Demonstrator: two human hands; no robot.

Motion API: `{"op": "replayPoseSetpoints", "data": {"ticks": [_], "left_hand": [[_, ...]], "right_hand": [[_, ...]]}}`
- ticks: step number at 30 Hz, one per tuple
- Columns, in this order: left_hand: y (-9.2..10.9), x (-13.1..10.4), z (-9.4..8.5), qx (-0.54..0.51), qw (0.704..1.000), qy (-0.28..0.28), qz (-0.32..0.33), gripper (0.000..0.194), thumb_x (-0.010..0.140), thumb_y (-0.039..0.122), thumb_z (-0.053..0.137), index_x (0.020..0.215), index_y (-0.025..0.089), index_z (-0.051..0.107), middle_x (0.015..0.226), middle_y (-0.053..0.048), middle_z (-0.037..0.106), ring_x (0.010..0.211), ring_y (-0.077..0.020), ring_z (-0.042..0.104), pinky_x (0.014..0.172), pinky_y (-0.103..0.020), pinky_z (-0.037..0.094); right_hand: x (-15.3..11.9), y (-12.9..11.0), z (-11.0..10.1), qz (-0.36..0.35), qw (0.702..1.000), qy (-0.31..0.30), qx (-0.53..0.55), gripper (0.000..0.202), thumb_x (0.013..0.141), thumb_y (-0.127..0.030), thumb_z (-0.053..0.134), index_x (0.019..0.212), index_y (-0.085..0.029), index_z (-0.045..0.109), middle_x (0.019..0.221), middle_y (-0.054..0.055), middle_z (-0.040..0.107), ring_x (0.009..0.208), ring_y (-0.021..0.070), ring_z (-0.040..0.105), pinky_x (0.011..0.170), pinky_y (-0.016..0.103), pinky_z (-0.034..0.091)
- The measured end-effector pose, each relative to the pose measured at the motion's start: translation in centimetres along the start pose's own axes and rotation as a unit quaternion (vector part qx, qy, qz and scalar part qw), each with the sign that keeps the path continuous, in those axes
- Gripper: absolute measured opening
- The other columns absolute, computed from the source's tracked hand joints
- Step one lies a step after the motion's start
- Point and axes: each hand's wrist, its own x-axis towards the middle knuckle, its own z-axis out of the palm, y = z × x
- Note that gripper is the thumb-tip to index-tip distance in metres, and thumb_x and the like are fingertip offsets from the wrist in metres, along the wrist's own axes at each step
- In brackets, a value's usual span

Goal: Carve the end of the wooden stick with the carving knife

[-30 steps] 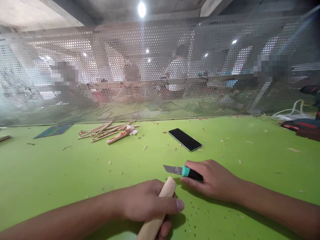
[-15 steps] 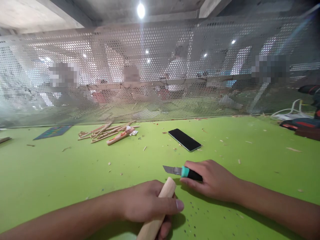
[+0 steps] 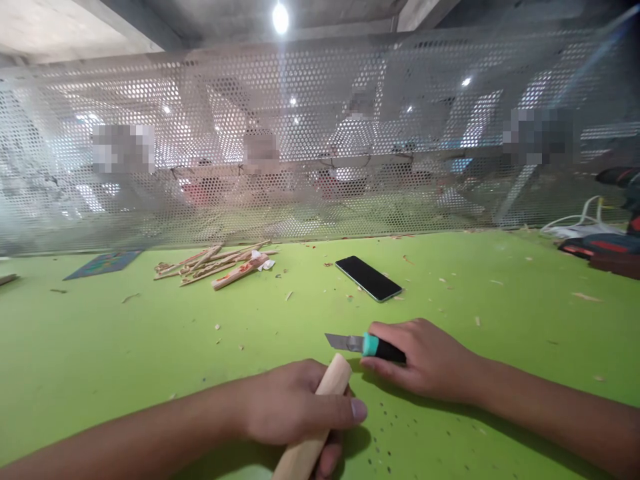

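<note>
My left hand (image 3: 295, 407) is closed around a pale wooden stick (image 3: 334, 379), thumb across its top side. The stick slants from the bottom edge up to the right, and its lower end runs out of view. In my right hand (image 3: 420, 360) is a carving knife (image 3: 369, 344) with a black and teal handle. Its angled blade points left, just above the far end of the wood and apart from it as far as I can see. The right fingers are wrapped round the handle and partly hidden.
A black phone (image 3: 369, 279) lies beyond my hands on the green table (image 3: 150, 347). Thin wooden sticks (image 3: 213, 263) are heaped at the back left, beside a flat patterned sheet (image 3: 103, 265). A power drill (image 3: 613, 243) stands far right. A perforated screen (image 3: 300, 187) borders the back; wood chips are scattered about.
Almost nothing differs. Both hands, the wooden stick and the knife keep their places; the background is shifted very slightly in the view.
</note>
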Motion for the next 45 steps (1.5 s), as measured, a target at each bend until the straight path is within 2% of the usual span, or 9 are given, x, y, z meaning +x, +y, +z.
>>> {"op": "replayPoseSetpoints", "data": {"ticks": [24, 45], "left_hand": [[0.09, -0.04, 0.06, 0.008, 1.000, 0.006, 0.008, 0.053, 0.088, 0.064, 0.056, 0.059, 0.020, 0.053, 0.052, -0.002, 0.058, 0.049, -0.0165, 0.062, 0.063, -0.034, 0.059], [-0.33, 0.14, -0.04, -0.008, 1.000, 0.003, 0.009, 0.055, 0.084, 0.070, 0.059, 0.061, 0.020, 0.053, 0.052, -0.002, 0.058, 0.049, -0.0175, 0.064, 0.063, -0.035, 0.059]], "right_hand": [[-0.08, -0.09, -0.09, -0.012, 1.000, -0.005, 0.010, 0.058, 0.099, -0.072, 0.038, 0.081, -0.020, 0.055, 0.065, 0.000, 0.060, 0.053, 0.0144, 0.049, 0.052, 0.027, 0.022], [-0.05, -0.07, -0.18, -0.014, 1.000, -0.001, 0.011, 0.057, 0.099, -0.072, 0.039, 0.080, -0.020, 0.055, 0.064, 0.000, 0.060, 0.052, 0.0142, 0.049, 0.052, 0.027, 0.022]]}}
